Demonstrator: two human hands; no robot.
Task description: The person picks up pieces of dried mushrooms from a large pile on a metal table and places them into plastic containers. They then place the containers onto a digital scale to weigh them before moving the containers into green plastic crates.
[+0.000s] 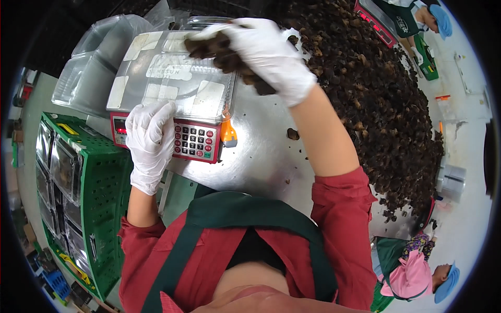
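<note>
My right hand [270, 58], in a white glove, grips a clump of dark brown dried fungus pieces [231, 56] above the right part of a digital scale. My left hand [150, 137], also gloved, has its fingers curled at the front edge of the scale [195, 141], partly over its red display panel; whether it holds anything cannot be told. A clear plastic tray or cover [129, 94] lies over the weighing plate, with pale stickers beneath. A large heap of similar brown pieces [364, 98] spreads over the metal table on the right.
Stacked clear plastic containers [84, 78] stand left of the scale. Below them a green crate [103, 187] holds several filled clear boxes. An orange tool [228, 131] lies beside the scale. Two co-workers in blue caps are at the right, near another scale [375, 23] and a green basket [426, 58].
</note>
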